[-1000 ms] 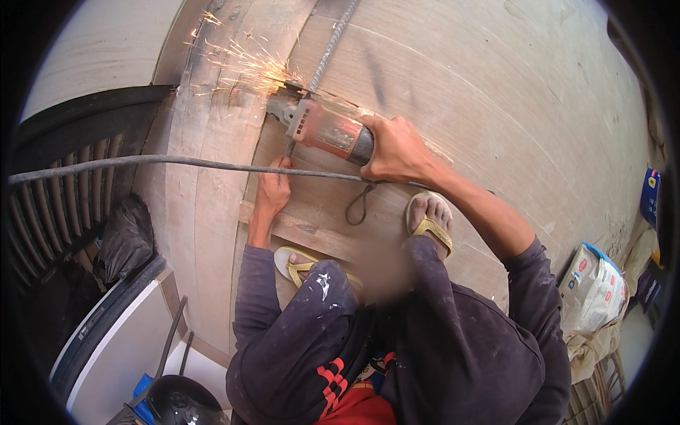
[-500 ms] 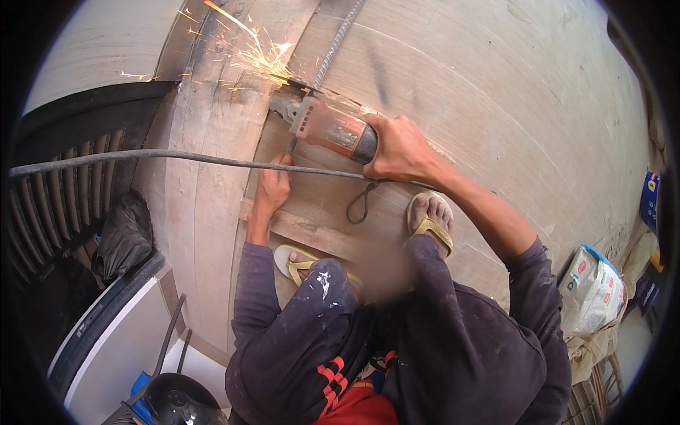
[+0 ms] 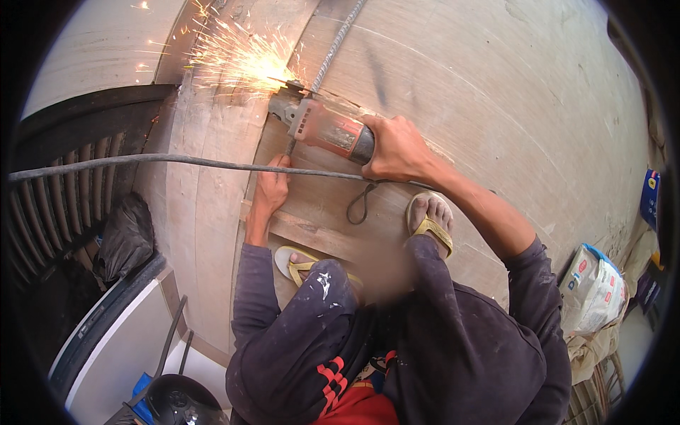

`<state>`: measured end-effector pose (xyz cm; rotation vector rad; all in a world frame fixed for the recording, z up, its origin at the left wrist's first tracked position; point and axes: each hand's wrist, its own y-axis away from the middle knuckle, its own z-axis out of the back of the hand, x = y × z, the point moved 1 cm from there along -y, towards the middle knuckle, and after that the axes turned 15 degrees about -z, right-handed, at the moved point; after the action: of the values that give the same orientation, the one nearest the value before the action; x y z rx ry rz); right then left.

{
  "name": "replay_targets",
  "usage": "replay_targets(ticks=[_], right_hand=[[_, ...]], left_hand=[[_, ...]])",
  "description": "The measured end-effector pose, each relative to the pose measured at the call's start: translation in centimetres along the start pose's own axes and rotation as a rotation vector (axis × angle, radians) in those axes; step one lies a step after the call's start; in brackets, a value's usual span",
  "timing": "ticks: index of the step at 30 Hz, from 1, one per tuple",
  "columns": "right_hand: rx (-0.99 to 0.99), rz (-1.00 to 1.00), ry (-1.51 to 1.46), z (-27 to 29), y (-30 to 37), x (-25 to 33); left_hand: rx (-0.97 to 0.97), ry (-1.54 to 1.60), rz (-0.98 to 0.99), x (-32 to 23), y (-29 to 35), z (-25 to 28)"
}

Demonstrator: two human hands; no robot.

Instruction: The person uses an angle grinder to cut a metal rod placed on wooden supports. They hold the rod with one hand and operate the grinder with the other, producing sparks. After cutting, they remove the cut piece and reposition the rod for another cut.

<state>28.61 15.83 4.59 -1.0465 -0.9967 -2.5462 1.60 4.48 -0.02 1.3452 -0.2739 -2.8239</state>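
My right hand (image 3: 400,150) grips the black rear end of a worn red angle grinder (image 3: 327,129). The grinder's disc lies against a ribbed steel rebar (image 3: 335,49), and bright sparks (image 3: 244,60) spray from there to the far left. Passing under the tool, the rebar comes out on the near side, where my left hand (image 3: 272,187) is closed round its end. A dark power cable (image 3: 212,163) runs across in front of the left wrist toward the right hand. The exact point of contact is hidden by the grinder head and the glare.
My sandalled feet (image 3: 432,225) stand close behind the cable loop (image 3: 359,204). Slatted dark grating (image 3: 71,177) and a black plastic bag (image 3: 126,234) are at the left. A black helmet (image 3: 180,402) sits lower left. A white sack (image 3: 593,290) stands at the right.
The spark spray has grown wider and brighter. Both hands, the grinder and the rebar stay almost in the same place.
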Motion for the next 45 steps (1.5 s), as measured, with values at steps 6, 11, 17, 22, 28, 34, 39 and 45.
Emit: replay_targets(ticks=[6,11,17,22,28,34,39,45], right_hand=[[0.001,-0.009,0.038,0.1,0.0,0.2],[0.004,-0.009,0.032,-0.2,-0.3,-0.2],[0.034,-0.026,0.023,0.1,-0.2,0.3],[0.049,-0.037,0.049,0.4,-0.1,0.7],[0.038,-0.030,0.036,0.1,-0.3,0.3],[0.026,-0.023,0.046,0.0,-0.5,0.2],[0.034,-0.039,0.080,-0.4,-0.9,-0.1],[0.045,-0.066,0.065,0.0,-0.6,0.6]], left_hand=[[-0.001,-0.007,-0.011,0.0,-0.1,0.0],[0.007,-0.015,-0.026,-0.2,-0.1,0.2],[0.001,-0.025,-0.056,-0.2,0.0,0.1],[0.000,0.006,-0.009,-0.2,0.0,0.1],[-0.004,0.000,-0.045,0.4,0.1,-0.1],[0.013,-0.041,-0.100,-0.2,-0.1,0.1],[0.016,-0.069,-0.101,-0.2,0.0,0.1],[0.004,-0.087,-0.121,-0.5,-0.1,0.2]])
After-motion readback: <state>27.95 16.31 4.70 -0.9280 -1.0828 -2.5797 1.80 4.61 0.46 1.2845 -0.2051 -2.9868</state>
